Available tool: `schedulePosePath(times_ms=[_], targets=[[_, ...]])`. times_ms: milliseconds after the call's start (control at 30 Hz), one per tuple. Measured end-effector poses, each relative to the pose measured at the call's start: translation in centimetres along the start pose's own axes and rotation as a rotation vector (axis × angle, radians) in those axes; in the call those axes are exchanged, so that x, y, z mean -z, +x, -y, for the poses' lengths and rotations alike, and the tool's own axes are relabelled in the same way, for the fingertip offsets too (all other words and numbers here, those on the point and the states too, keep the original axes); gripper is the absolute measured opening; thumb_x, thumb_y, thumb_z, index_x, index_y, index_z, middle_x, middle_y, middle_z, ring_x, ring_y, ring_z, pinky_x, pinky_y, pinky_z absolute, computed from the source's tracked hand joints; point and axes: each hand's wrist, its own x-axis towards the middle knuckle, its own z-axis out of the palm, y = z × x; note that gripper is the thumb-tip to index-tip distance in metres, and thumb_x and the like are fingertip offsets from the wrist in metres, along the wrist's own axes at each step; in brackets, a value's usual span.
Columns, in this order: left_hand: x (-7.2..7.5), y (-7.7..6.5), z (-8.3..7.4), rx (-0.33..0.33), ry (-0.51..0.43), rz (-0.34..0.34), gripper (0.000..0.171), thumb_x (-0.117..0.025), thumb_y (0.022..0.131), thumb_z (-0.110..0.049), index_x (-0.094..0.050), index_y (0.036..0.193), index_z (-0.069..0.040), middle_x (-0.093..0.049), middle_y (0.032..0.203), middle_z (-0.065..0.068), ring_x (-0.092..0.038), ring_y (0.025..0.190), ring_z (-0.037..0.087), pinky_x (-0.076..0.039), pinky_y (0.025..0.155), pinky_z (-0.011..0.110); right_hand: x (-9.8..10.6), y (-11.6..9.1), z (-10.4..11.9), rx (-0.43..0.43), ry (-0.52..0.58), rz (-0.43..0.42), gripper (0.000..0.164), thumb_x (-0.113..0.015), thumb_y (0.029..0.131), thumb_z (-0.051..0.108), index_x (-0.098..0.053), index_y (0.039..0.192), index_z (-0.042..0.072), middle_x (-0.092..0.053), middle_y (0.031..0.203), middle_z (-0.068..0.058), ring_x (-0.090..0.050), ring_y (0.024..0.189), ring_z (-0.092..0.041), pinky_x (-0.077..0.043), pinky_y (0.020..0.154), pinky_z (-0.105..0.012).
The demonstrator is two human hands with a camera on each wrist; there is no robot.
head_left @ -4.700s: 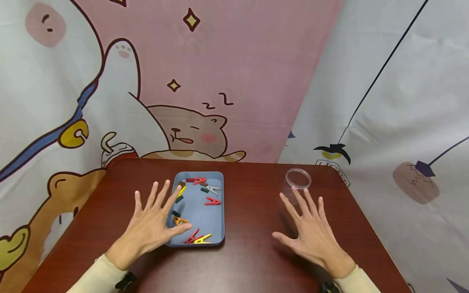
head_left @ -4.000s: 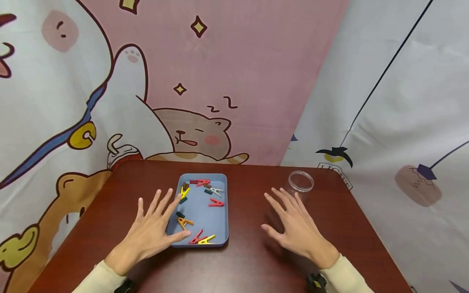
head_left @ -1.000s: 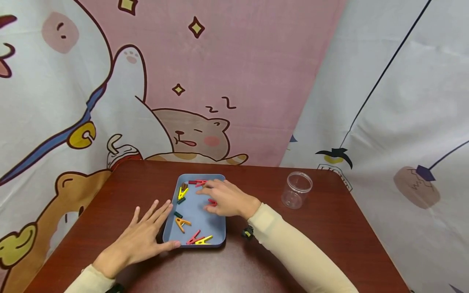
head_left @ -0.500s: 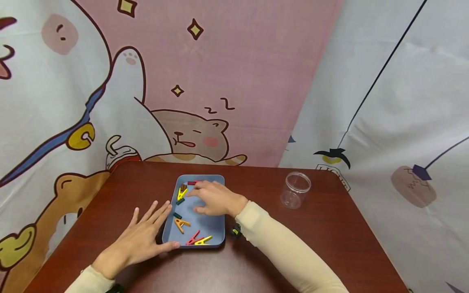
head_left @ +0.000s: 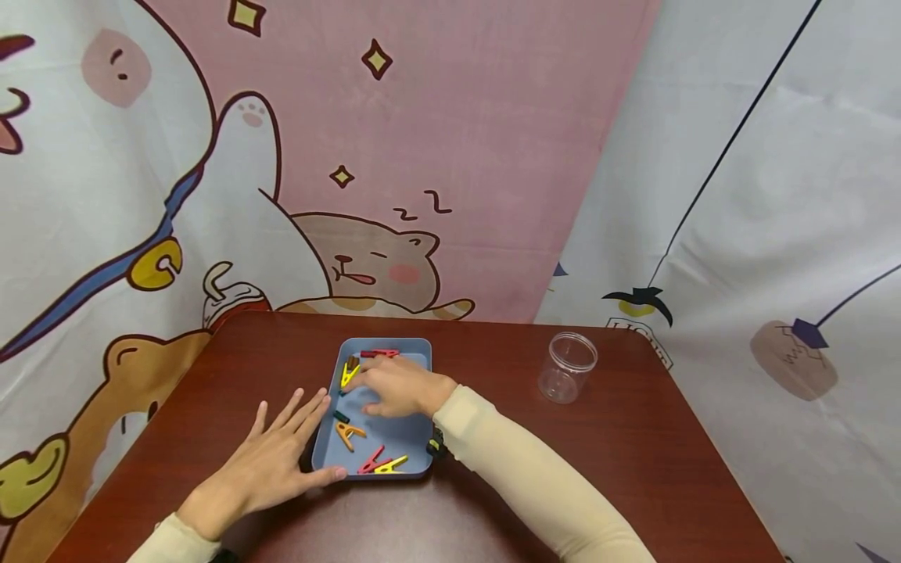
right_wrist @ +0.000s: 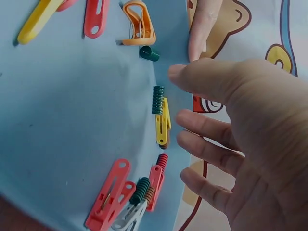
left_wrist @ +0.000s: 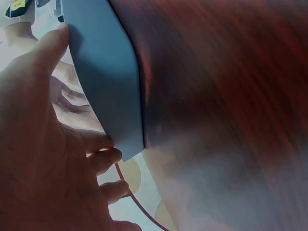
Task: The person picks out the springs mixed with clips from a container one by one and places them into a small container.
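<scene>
A blue tray [head_left: 383, 438] holds clothespins and small coiled pieces. My right hand [head_left: 397, 387] is over its middle, fingers spread and slightly bent, holding nothing. In the right wrist view, its fingertips are close beside a yellow clothespin [right_wrist: 162, 127] and a dark green coil [right_wrist: 158, 100]. Further off are an orange clip [right_wrist: 138, 21], another green coil [right_wrist: 150, 54], a red clothespin [right_wrist: 107, 197] and a white clothespin [right_wrist: 130, 215]. My left hand [head_left: 263, 457] rests at the tray's left side, fingers extended along the wall [left_wrist: 108, 82] and thumb at the near corner.
A clear open jar [head_left: 566, 367] stands on the brown table [head_left: 493, 469], to the right of the tray. Behind the table hangs a cloth [head_left: 493, 156] printed with cartoon animals.
My right hand has swung from near the jar to over the tray, then left toward the yellow clothespin. My left hand has shifted slightly, against the tray's left side. The clothespins look unmoved.
</scene>
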Motion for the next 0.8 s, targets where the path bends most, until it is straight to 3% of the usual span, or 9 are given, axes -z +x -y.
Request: schedulePosePath(times_ms=[367,800], targets=[[-0.1,0.2,0.1,0.003,-0.007,0.007,0.122,-0.071,0.093,-0.093,-0.041,0.183,-0.017,-0.038,0.192,0.004,-0.031,0.179,0.049,-0.017,0.133,0.092,-0.8,1.7,0.3,0.006,0.012,0.065,0.051,-0.085,0.109,0.037,-0.075,0.159,0.034,-0.071,0.165,0.006,-0.065,0.156,-0.017,-0.054,0.132,-0.040],[-0.1,0.1,0.0,0.009,-0.007,0.011,0.121,-0.072,0.093,-0.093,-0.042,0.183,-0.017,-0.039,0.192,0.005,-0.033,0.178,0.049,-0.018,0.132,0.094,-2.2,2.9,0.4,0.050,-0.008,0.058,0.043,-0.090,0.106,0.040,-0.083,0.147,0.033,-0.077,0.147,0.006,-0.071,0.133,-0.009,-0.061,0.119,-0.031]])
